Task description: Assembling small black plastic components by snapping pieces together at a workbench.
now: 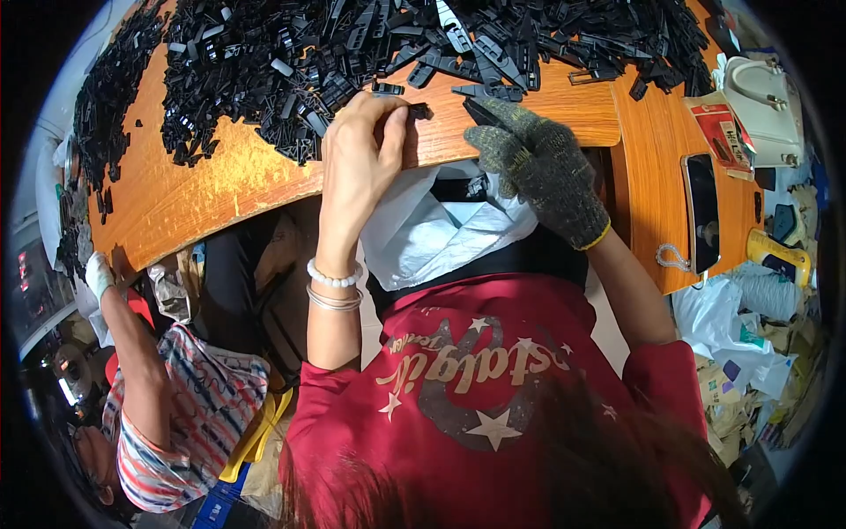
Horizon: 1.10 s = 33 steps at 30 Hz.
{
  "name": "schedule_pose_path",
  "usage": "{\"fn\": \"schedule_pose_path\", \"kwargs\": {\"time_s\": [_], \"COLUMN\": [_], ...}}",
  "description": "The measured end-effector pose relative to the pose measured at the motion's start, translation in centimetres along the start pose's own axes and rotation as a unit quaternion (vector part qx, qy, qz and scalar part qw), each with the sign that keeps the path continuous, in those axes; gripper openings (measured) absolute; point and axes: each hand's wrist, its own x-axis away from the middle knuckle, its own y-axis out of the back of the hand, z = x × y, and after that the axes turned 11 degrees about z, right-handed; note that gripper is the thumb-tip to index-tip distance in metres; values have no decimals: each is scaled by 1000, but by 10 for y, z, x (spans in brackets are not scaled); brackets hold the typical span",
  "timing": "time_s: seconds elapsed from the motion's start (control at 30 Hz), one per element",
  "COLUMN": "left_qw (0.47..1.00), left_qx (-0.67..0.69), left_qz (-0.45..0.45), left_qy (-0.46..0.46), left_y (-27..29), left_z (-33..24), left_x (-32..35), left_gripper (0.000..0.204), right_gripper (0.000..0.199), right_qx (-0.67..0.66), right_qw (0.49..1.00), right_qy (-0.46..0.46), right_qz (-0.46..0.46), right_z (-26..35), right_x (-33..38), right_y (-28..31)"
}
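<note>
Two hands at the table edge, upper centre of frame. Left hand (357, 154) is bare, with a bead bracelet and thin bangles on the wrist; fingers are curled together, pinching a small black plastic piece (418, 112) against the rim of the orange wooden table (203, 189). Right hand (538, 163) wears a dark knit glove with a yellow cuff; fingers are loosely bent, fingertips resting on another black plastic clip (483, 110) on the table edge, just right of the left hand. Can't tell if it actually grips that clip.

Big heap of black plastic parts (352, 44) covers the top of the frame, spilling down the upper left side of the table. White plastic bag (432, 234) hangs open just under the table edge, between the two forearms, centre frame.

Right side of frame: dark phone (702, 212) lying flat on the wood with a bead chain (674, 258) beside it, red packet (724, 132) and white handbag (765, 97) above it, yellow-and-black tool (777, 256) further right.

Lower left: another person in a striped shirt (189, 414), one white-gloved hand (99, 275) touching the table's left edge.
</note>
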Motion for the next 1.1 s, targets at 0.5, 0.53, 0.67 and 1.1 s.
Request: {"fn": "schedule_pose_path", "kwargs": {"time_s": [0.5, 0.53, 0.67, 1.1], "left_qw": [987, 991, 998, 984], "left_qx": [-150, -129, -29, 153], "left_qz": [-9, -10, 36, 94], "left_qy": [49, 34, -37, -17], "left_y": [-27, -29, -21, -20], "left_z": [-20, -17, -13, -13], "left_x": [-15, -15, 1, 10], "left_gripper": [25, 21, 8, 14], "right_gripper": [47, 47, 44, 45], "right_qx": [35, 37, 102, 245], "right_qw": [997, 997, 994, 965], "right_qy": [36, 33, 37, 27], "right_qz": [-55, -56, -31, 87], "right_z": [-2, -3, -8, -24], "right_x": [0, 1, 4, 4], "right_y": [-4, -3, 6, 23]}}
